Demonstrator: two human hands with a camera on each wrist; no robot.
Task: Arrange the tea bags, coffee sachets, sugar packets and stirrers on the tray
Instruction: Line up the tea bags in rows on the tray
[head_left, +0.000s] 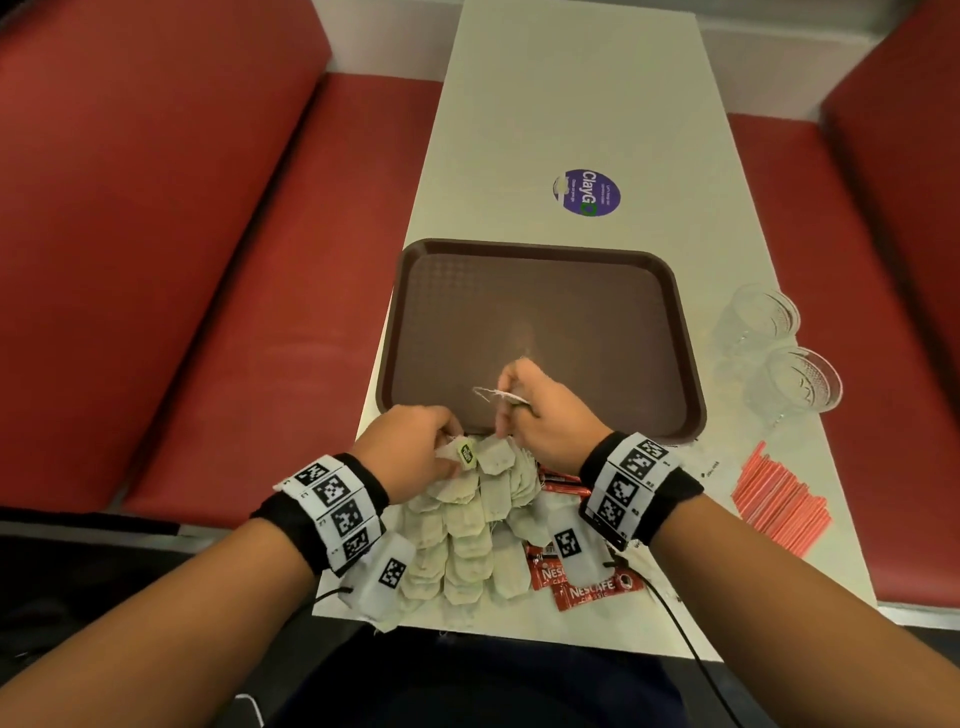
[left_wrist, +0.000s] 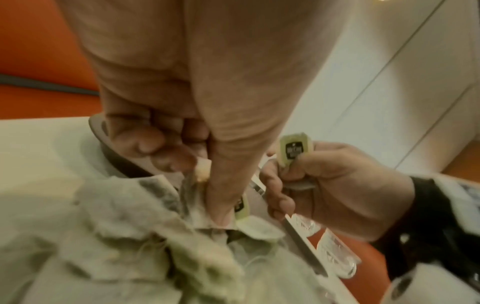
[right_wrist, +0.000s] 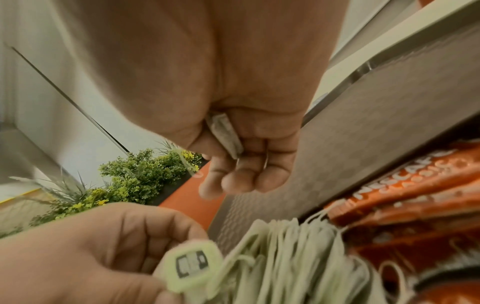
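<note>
A heap of pale tea bags (head_left: 467, 525) lies at the table's near edge, just before the brown tray (head_left: 540, 312), whose floor is bare. My left hand (head_left: 447, 447) pinches a tea bag (left_wrist: 201, 170) at the top of the heap, its green tag (head_left: 466, 453) beside the thumb. My right hand (head_left: 511, 410) hovers over the tray's near rim, fingers curled round a tea bag (right_wrist: 224, 135) with loose string (head_left: 493, 395) trailing. Red coffee sachets (head_left: 587, 587) lie right of the heap, partly under my right wrist. Red stirrers (head_left: 779, 504) lie further right.
Two clear glasses (head_left: 763, 322) (head_left: 802, 384) stand right of the tray. A purple round sticker (head_left: 587, 192) marks the table beyond it. A small white packet (head_left: 711, 467) lies near the stirrers. Red bench seats (head_left: 208, 260) flank the narrow white table (head_left: 571, 104).
</note>
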